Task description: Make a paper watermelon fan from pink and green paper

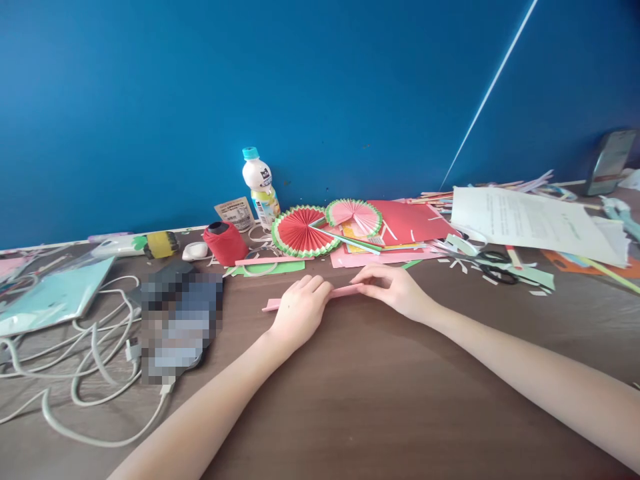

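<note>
A narrow folded strip of pink paper (345,291) lies crosswise on the brown table in front of me. My left hand (304,307) rests over its middle, fingers curled and pressing on it; its left end sticks out past the hand. At the strip's right end, my right hand (393,291) pinches the paper between thumb and fingers. Just behind the hands are a red pleated paper fan (303,233) with a green and white edge and a smaller pink pleated fan (353,217).
Red paper (413,221), black-handled scissors (495,267) and a printed sheet (535,223) lie at the back right. A bottle (260,190) and a red thread spool (225,245) stand at the back. On the left are a blurred-out phone (185,327) and looping white cables (95,357).
</note>
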